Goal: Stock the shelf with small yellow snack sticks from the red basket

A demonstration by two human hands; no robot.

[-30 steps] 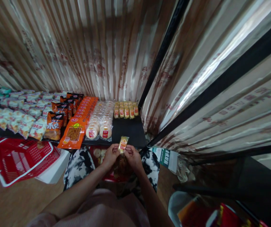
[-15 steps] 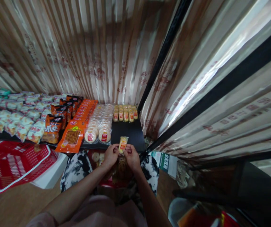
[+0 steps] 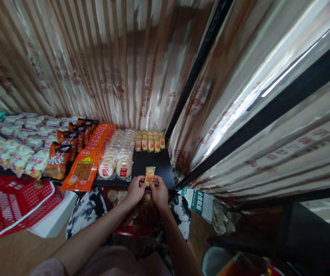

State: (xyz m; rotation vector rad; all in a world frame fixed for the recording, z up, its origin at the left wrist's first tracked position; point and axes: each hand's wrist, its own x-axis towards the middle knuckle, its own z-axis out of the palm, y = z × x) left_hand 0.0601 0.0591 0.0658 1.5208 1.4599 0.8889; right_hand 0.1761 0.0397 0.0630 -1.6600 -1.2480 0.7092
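Observation:
Both hands hold one small yellow snack packet [image 3: 149,174] upright at the front edge of a black shelf [image 3: 159,165]. My left hand [image 3: 135,189] pinches its lower left corner and my right hand [image 3: 159,191] pinches its lower right corner. At the back of the shelf stands a row of the same yellow packets [image 3: 150,142]. Under my hands lies a clear bag [image 3: 144,209] of more snacks on my lap.
Left of the bare shelf patch lie rows of round white cakes [image 3: 117,155], orange packets [image 3: 91,159], dark orange bags [image 3: 64,149] and pale bags [image 3: 12,145]. A red basket [image 3: 12,207] sits lower left. Striped curtains and a black post [image 3: 199,65] close the corner.
The hands and the packet have stayed together, shifting slightly left and down in view as the head moved. The grip looks the same.

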